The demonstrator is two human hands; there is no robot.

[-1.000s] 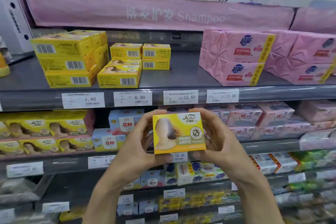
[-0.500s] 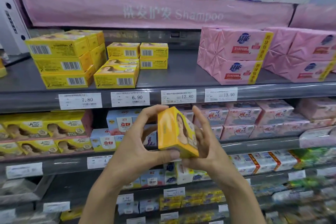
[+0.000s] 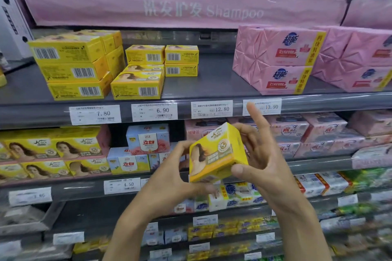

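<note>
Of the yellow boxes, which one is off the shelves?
The tilted yellow box gripped between the left hand and right hand; every other one sits stacked on the shelves.

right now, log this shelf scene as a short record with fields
setting: shop shelves under a pink Shampoo sign
held item: yellow box, tilted, woman's picture facing the camera
left grip: holds the box's lower left side
right grip: thumb on its lower right corner, index finger raised
top shelf: stacked yellow cartons left, pink packs right
price tags: 7.80, 6.90, 12.80, 13.90
</note>
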